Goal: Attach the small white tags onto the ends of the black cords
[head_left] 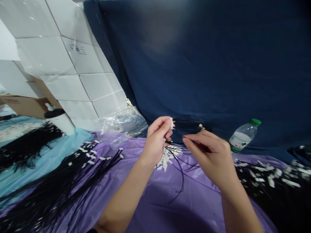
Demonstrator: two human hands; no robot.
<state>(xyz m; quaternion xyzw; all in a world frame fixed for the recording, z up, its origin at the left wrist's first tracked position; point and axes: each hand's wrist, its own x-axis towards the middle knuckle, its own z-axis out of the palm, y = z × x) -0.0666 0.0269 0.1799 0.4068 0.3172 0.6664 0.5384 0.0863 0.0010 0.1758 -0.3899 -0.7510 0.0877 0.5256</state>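
Observation:
Between the thumb and fingers of my left hand (155,137) is a small white connector housing (171,123), with thin black wires (191,116) looping out of it to the right. More black wires (178,149) trail from under that hand's lower fingers. My right hand (210,149) pinches a thin black wire (184,137) near its tip, a short gap from the housing. Whether the wire's end carries a metal terminal is too small to tell. Below both hands lies a pile of loose white connector housings (166,158) on the purple sheet (189,194).
Bundles of black wires with white connectors (80,171) spread at left, others (269,176) at right. A green-capped bottle (243,136) stands beyond my right hand. Clear plastic bags (123,121), a white cup (62,121) and stacked white boxes (75,84) are left; a dark blue cloth (206,64) hangs behind.

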